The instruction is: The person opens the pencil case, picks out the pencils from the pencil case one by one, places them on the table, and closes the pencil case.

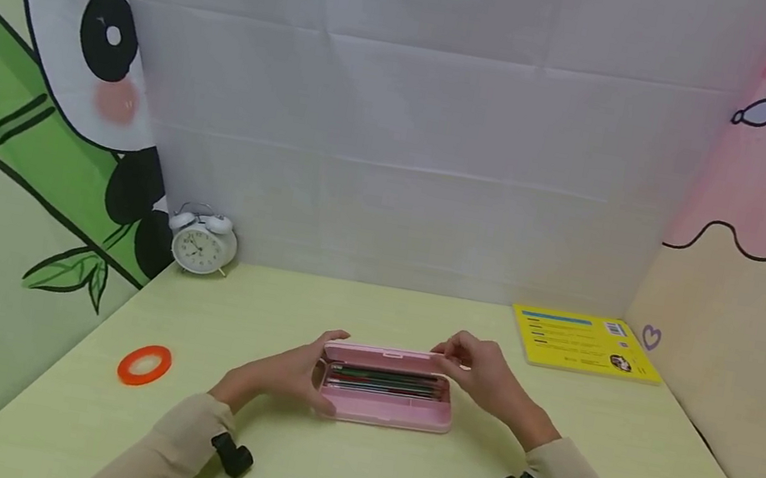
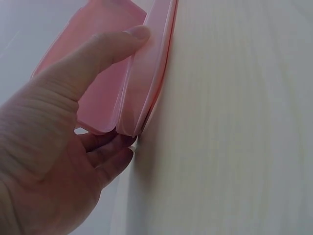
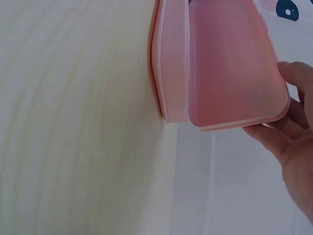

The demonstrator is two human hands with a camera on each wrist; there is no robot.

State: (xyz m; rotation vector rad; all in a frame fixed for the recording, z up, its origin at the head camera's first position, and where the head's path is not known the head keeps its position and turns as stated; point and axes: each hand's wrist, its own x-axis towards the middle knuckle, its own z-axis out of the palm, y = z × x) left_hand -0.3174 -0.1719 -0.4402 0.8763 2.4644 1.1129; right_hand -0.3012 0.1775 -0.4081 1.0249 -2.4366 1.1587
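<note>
A pink pencil case lies on the table with its lid raised at the far side. Several pencils lie side by side in its tray. My left hand grips the case's left end, the thumb on the near wall and the other fingers behind, as the left wrist view shows. With my right hand I pinch the lid's right corner between thumb and fingers. The right wrist view shows the lid standing up from the case, its inner side bare.
An orange tape ring lies to the left of the case. At the back left stands a white alarm clock. A yellow book lies at the back right, near a pale curtain behind the table.
</note>
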